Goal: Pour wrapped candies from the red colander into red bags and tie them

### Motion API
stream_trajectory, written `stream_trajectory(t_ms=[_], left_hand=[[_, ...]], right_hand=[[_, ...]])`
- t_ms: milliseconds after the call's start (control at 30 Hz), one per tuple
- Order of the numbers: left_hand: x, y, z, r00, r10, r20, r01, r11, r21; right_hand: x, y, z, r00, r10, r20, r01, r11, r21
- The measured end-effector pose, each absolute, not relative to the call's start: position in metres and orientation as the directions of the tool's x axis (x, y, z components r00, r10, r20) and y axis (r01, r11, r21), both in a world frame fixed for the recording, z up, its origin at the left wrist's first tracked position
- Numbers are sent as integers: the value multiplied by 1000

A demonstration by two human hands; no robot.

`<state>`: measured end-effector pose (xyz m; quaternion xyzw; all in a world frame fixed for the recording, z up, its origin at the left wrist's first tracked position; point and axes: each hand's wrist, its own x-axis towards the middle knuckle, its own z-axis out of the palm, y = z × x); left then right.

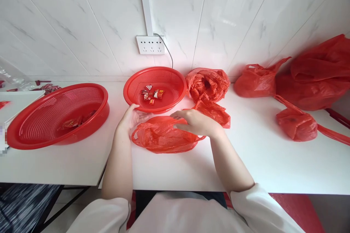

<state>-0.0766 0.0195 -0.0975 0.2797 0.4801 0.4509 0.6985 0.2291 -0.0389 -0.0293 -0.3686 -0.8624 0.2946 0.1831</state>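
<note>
A red plastic carrier bag (164,138) lies spread on the white table, its mouth facing up and its handle loops to either side. My left hand (133,117) is open at the bag's far left edge, fingers stretched out, with the thumb by the rim of a red mesh basket (175,98). Several small wrapped packets (158,94) rest on that basket's bottom. Over the bag's far right part, my right hand (193,121) curves with its fingers apart and nothing seen in them. Whether its fingertips touch the plastic is hard to see.
To the left stands a larger red basket (95,125) with a few packets inside. A crumpled pile of red bags (209,83) sits beside the small basket. Tied red bags (255,82) stand at right. A power socket (150,45) with a cable is on the tiled wall.
</note>
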Motion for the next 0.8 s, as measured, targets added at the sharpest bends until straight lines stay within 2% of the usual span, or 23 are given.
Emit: stream_trajectory(t_ms=[67, 167, 300, 400, 533, 700, 800], left_hand=[[-70, 11, -100, 189, 868, -459, -443, 492, 750], [-62, 0, -104, 130, 865, -484, -535, 472, 701], [-55, -6, -100, 143, 876, -461, -537, 460, 707], [-56, -9, -90, 98, 916, -390, -515, 382, 767], [-64, -16, -77, 80, 962, -260, -465, 266, 844], [-54, -30, -64, 105, 965, -239, -391, 261, 883], [-35, -38, -61, 181, 952, -249, -338, 298, 893]], right_hand=[[229, -38, -31, -684, 727, 56, 544, 560, -624], [231, -37, -33, -671, 741, 23, 584, 547, -600], [234, -35, -33, -639, 769, 18, 612, 522, -595], [234, -33, -33, -629, 776, 43, 606, 525, -598], [228, -33, -31, -596, 788, 154, 570, 550, -611], [212, -38, -26, -517, 770, 374, 496, 626, -602], [200, -38, -30, -499, 740, 450, 471, 668, -577]])
